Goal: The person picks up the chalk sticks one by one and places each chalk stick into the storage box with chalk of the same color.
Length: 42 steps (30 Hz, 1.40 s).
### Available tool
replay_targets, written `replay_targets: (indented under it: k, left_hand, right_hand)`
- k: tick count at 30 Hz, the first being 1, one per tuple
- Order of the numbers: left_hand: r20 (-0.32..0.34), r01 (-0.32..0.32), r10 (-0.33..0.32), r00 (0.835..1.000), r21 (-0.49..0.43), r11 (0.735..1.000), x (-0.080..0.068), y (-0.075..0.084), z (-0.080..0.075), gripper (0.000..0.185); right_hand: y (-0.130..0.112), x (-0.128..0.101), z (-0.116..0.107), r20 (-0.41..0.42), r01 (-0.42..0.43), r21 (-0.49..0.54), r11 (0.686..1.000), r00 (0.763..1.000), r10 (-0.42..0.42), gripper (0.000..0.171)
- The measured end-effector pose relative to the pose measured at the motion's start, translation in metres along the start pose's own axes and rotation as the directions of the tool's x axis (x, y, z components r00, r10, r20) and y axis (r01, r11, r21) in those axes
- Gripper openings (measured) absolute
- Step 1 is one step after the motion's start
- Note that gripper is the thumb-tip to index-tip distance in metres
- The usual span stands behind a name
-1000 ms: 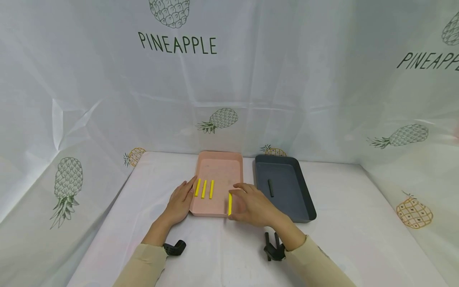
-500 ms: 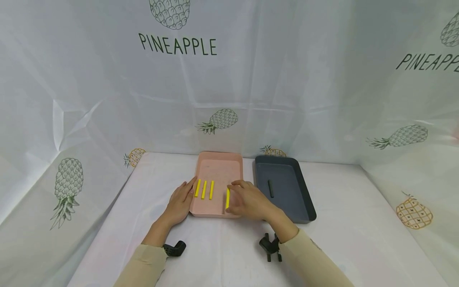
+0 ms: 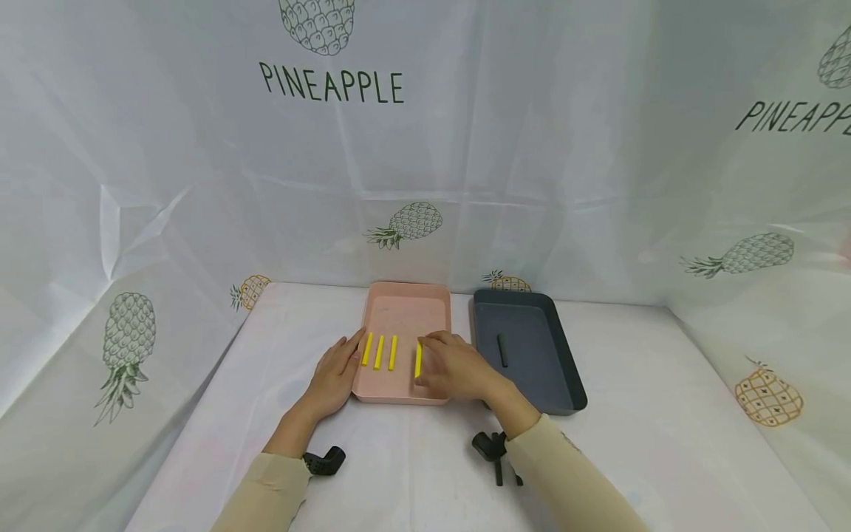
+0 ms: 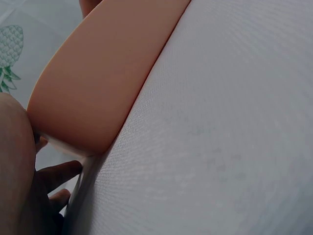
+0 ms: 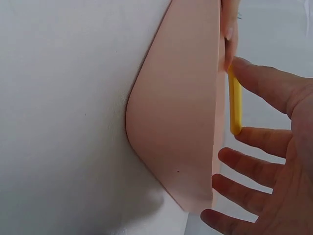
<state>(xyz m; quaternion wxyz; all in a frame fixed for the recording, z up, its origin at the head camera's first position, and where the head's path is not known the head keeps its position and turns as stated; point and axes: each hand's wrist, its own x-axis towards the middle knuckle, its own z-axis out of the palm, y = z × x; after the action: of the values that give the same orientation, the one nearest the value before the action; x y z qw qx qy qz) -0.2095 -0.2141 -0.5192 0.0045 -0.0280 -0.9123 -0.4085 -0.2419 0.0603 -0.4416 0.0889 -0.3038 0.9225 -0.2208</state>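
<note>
A pink tray (image 3: 407, 314) sits mid-table with three yellow sticks (image 3: 379, 352) side by side in its left half. My right hand (image 3: 431, 360) pinches a fourth yellow stick (image 3: 417, 360) by its two ends, low inside the tray just right of the three. In the right wrist view that yellow stick (image 5: 235, 100) sits between thumb and forefinger, beside the pink tray wall (image 5: 181, 112). My left hand (image 3: 339, 366) lies flat against the tray's left edge, fingers straight. The left wrist view shows only the pink tray wall (image 4: 102, 78) and white cloth.
A dark grey tray (image 3: 555, 347) stands right of the pink one, with one black stick (image 3: 501, 349) in it. White cloth printed with pineapples covers the table and the walls behind and beside it. Black wrist mounts (image 3: 495, 447) hang near the front.
My right hand has carried the fourth yellow stick left and farther into the pink tray, from the near right corner toward the three sticks. The left hand has not moved.
</note>
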Motion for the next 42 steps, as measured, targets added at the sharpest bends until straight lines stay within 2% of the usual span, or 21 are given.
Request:
replay_targets:
  k: [8,29,42]
  left_hand:
    - [-0.004,-0.006,0.006,1.0,0.006,1.0,0.0,-0.001,0.0,0.052]
    - [0.0,0.001,-0.001,1.0,0.01,1.0,-0.001,0.002,-0.001,0.052]
    - [-0.003,0.005,-0.005,1.0,0.001,1.0,-0.001,0.0,0.0,0.052]
  right_hand:
    - [-0.001,0.011,0.004,-0.005,-0.011,-0.044,0.999,1.0,0.01,0.076]
    - [-0.001,0.027,0.013,0.031,-0.049,-0.038,0.998,0.998,0.05,0.075]
    - [0.001,0.036,0.02,0.033,-0.052,-0.072,0.996,0.998,0.054,0.075]
